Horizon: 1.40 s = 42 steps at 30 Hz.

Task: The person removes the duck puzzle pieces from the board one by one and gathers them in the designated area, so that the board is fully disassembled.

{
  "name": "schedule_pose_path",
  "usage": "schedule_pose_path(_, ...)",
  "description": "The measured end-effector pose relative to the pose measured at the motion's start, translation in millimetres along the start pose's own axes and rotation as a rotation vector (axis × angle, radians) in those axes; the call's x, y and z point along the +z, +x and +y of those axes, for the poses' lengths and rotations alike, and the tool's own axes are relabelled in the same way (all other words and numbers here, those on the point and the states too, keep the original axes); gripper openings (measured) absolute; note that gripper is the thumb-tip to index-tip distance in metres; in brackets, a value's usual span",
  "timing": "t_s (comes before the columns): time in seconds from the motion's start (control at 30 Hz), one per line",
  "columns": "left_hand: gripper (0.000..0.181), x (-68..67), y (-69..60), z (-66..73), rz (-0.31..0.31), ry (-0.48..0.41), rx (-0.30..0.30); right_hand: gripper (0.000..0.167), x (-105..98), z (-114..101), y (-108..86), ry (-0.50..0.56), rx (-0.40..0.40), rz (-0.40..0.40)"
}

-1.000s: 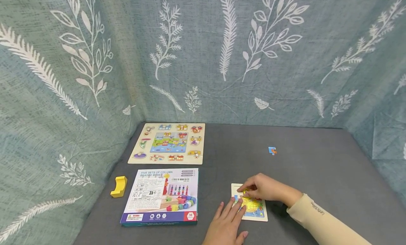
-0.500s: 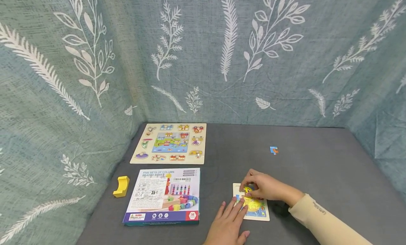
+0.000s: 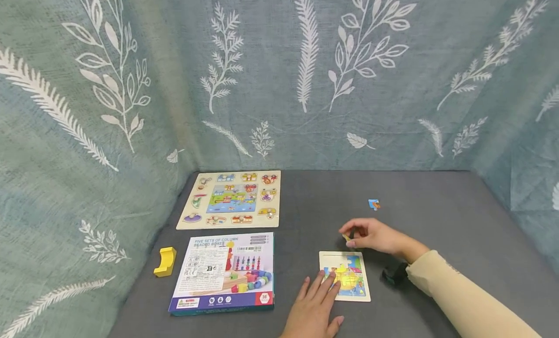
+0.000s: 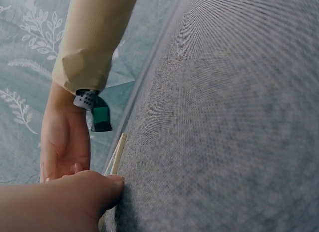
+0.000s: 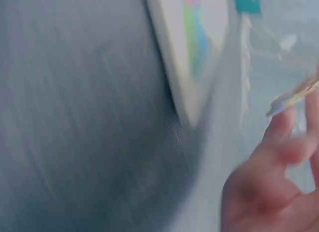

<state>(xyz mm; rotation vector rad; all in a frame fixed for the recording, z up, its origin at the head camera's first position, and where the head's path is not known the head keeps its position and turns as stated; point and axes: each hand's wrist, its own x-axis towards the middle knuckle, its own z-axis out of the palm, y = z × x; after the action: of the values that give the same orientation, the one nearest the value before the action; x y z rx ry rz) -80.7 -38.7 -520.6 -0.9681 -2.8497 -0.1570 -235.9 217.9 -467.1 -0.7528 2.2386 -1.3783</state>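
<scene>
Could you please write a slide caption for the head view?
Left hand rests on a puzzle board while the right hand pinches a thin piece.

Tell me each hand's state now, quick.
Left hand: open, fingers resting on the small puzzle board.
Right hand: closed, pinching a puzzle piece.
</scene>
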Motion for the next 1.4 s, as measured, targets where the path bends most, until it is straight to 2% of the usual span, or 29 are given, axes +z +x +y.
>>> schedule_pose_path(0.13,0.065,2.4,-0.9,1.5,0.026,0.005,-0.008,0.033,-36,-1,2.8,-0.130,0.017,0.141)
schedule_pose_path(0.27,0.065,4.8,-1.4,1.1,0.055,0.023,-0.001,0.029,-73,1,2.6,-0.247,0.054,0.211)
schedule_pose_path(0.43,0.066,6.1,-0.6,-0.7,0.077,0.039,0.012,0.021,-104,4,2.7,-0.499,0.109,0.220)
schedule_pose_path(0.57,0.065,4.9,-0.6,-2.6,0.071,0.042,0.015,0.015,-118,14,4.1,-0.654,0.058,0.186)
schedule_pose_path(0.73,0.064,3.5,-1.9,-3.0,0.048,0.023,0.006,0.021,-127,27,2.3,-0.739,0.013,0.189)
schedule_pose_path(0.97,0.065,5.5,-4.5,-2.0,0.036,-0.013,0.010,0.013,-128,39,-0.7,-0.749,0.084,0.219)
schedule_pose_path(1.13,0.065,6.7,-5.5,-2.2,0.038,-0.018,0.010,0.010,-125,46,-2.2,-0.789,0.067,0.252)
schedule_pose_path(1.4,0.064,6.3,-6.1,-4.0,0.005,-0.051,0.010,0.016,-118,48,-10.1,-0.778,0.001,0.289)
